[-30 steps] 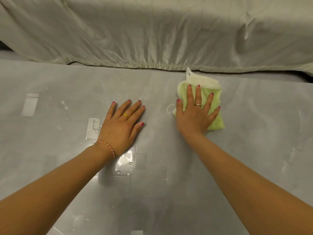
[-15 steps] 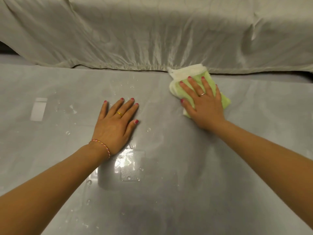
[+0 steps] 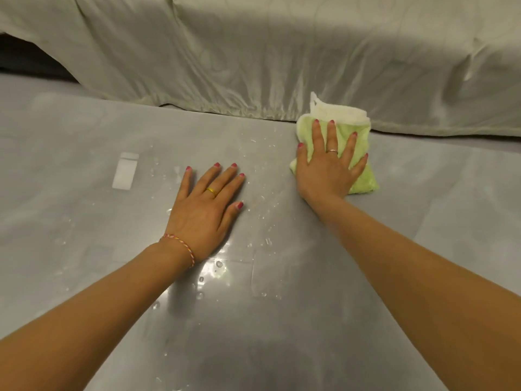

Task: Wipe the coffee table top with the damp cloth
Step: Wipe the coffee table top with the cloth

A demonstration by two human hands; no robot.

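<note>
A folded light-green cloth (image 3: 361, 180) with a white edge lies on the glossy grey coffee table top (image 3: 282, 334), near the table's far edge. My right hand (image 3: 327, 167) presses flat on the cloth with straight, spread fingers. About a hand's width to the left, my left hand (image 3: 205, 206) rests flat on the bare table top, palm down. Water drops speckle the surface around and between my hands.
A pale, wrinkled fabric cover (image 3: 282, 66) drapes over furniture just beyond the table's far edge, right behind the cloth. A bright rectangular reflection (image 3: 125, 170) shows on the table at the left.
My right hand has slid the cloth along the far part of the table and turned so its fingers point straight ahead. My left hand has stayed flat in place.
</note>
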